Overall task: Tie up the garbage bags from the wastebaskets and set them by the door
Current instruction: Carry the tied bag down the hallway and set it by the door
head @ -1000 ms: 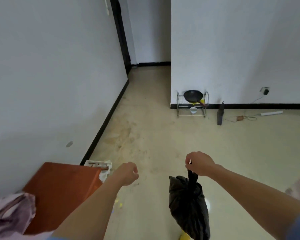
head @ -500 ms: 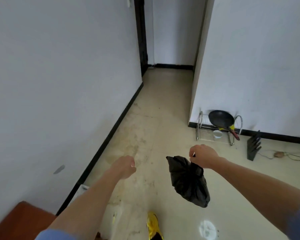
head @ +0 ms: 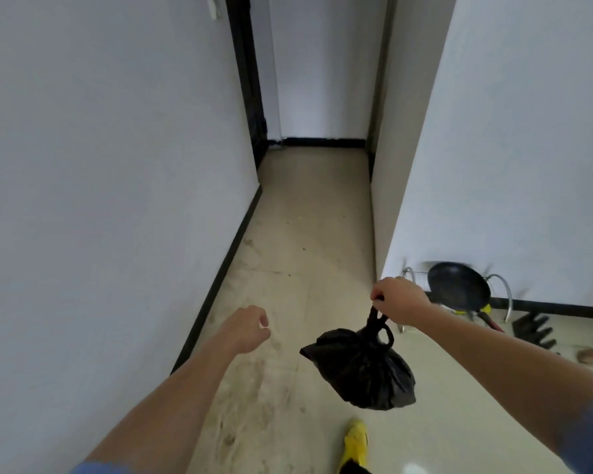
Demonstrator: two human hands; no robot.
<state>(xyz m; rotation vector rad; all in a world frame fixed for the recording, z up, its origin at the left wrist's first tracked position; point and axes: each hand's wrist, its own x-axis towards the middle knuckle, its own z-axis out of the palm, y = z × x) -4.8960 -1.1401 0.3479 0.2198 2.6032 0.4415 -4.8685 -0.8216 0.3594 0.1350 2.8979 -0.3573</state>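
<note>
A black garbage bag (head: 363, 367), knotted at the top, is gripped by its tied handles in the right hand (head: 399, 301), whose fingers are curled round the twisted plastic. The bag is seen hanging clear of the floor (head: 305, 234), below the hand and to the left of the wire rack (head: 505, 295). The rack is set on the floor against the white wall, at the wall's corner, and a dark frying pan (head: 457, 285) is propped in it. The right hand is overlapped with the rack's left end in the view; whether they are touching cannot be told. The left hand (head: 249, 328) is carried well left of the rack, with fingers curled into a fist and nothing held in it. A black slotted stand (head: 534, 330) is placed on the floor just right of the rack. A yellow shoe (head: 355, 439) is seen on the floor, nearer than the rack and below the bag. Beyond the rack and to its left, a narrow hallway is bounded by white walls, with a dark door frame (head: 247, 80) along its left side.
</note>
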